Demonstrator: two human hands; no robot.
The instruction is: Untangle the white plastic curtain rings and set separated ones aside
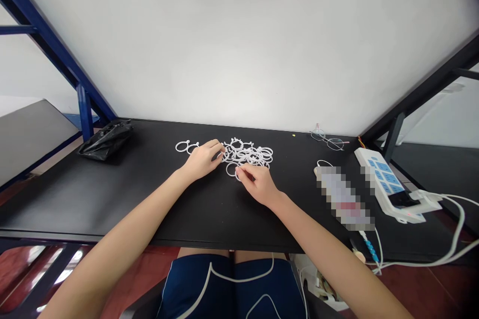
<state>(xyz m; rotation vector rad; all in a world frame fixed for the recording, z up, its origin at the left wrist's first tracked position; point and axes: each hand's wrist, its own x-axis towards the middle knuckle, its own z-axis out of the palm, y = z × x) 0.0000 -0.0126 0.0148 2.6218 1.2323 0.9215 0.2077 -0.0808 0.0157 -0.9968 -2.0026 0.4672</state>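
A pile of several white plastic rings (251, 153) lies on the black table (112, 194), toward the back middle. Two linked rings (186, 147) lie apart to the left of the pile. My left hand (202, 159) rests at the pile's left edge, fingers curled and pinching a ring there. My right hand (258, 182) sits just in front of the pile, its fingertips pinched on a white ring (232, 169) at the near edge.
A crumpled black bag (107, 140) lies at the back left. Glasses (329, 140) sit at the back right. A white power strip (387, 184) with cables and a blurred object (344, 197) occupy the right side. A white wall rises behind the table.
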